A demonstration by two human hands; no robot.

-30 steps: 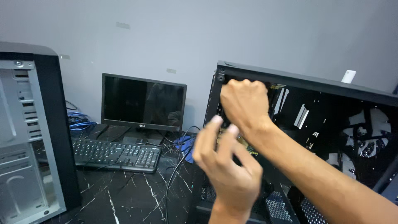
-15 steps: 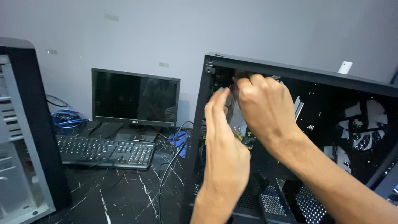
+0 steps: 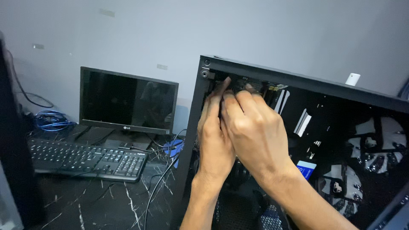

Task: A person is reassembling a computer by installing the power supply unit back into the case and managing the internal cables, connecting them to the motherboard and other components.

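- The open black computer case [image 3: 298,85] fills the right half of my view. It stands on the desk with its open side facing me, its long top edge running from the upper left corner down toward the right, so the whole box reads as tilted in my view.
- Inside it is dark: black metal panels, white strips [image 3: 303,122] near the middle, a small blue and white label [image 3: 306,169] lower down, and fans [image 3: 375,153] with pale blades at the far right. Perforated mesh shows at the bottom.
- The wall [image 3: 213,30] behind is plain pale grey, and the desk [image 3: 85,204] is black with thin white veins like marble.
- A dark, switched-off monitor [image 3: 128,100] stands to the left of the case, against the wall.
- A black keyboard [image 3: 85,157] lies in front of the monitor, with loose black cables trailing toward the case.
- A coil of blue cable [image 3: 49,120] sits at the far left, and another blue bundle [image 3: 174,148] lies just beside the case's left edge.
- My right hand [image 3: 255,132] reaches into the upper left corner of the case, fingers bent and pressed on something there; I cannot tell what they grip.
- My left hand [image 3: 215,136] is just beside it, touching it, fingers stretched upward into the same corner; whether they pinch anything is hidden.
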